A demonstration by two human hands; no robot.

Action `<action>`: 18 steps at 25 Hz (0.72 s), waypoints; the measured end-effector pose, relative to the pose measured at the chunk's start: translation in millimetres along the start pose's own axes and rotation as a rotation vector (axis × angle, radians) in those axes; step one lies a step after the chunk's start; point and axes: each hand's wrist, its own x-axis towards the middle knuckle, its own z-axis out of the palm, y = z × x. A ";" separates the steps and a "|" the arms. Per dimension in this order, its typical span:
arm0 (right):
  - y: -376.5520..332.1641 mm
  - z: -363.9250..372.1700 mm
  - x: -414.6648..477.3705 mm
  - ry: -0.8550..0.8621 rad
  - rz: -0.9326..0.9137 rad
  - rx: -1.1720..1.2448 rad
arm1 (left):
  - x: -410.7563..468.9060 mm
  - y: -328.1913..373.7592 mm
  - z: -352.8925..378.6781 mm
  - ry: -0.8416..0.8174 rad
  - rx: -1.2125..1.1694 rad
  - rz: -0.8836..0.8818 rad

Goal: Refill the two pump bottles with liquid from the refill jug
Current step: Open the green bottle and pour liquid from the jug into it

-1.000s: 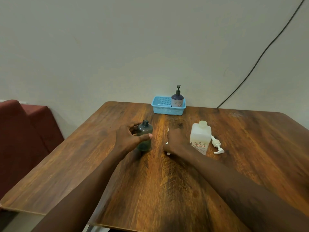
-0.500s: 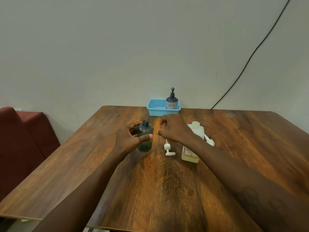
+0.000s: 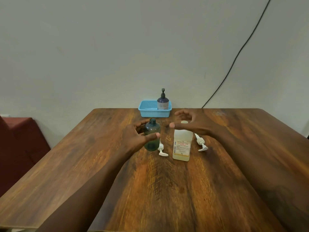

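- Right hand (image 3: 189, 123), open, has moved from beside the green bottle (image 3: 151, 135) to over the refill jug (image 3: 182, 143).
- Left hand (image 3: 136, 137) still grips the uncapped, see-through bottle.

The right hand (image 3: 192, 123) covered the refill jug's (image 3: 182, 144) shoulder. Small print on its label was unreadable. The basket (image 3: 154, 113) hid the far bottle's (image 3: 162, 102) base.

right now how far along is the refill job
Done: the teal bottle is uncapped, its pump lying beside it. In hand: left hand grips that bottle; right hand opens over the refill jug. Left: pouring, plus the purple bottle in the basket.
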 end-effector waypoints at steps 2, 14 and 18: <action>13.6 3.8 -7.8 -0.052 0.032 -0.015 | -0.5 2.2 6.6 -0.032 -0.014 -0.019; 66.3 48.9 -23.2 0.089 0.135 0.219 | 1.8 -4.0 22.4 -0.075 0.062 -0.025; 42.5 43.6 -19.8 0.318 -0.010 -0.026 | -0.3 -2.8 23.0 -0.062 0.099 0.006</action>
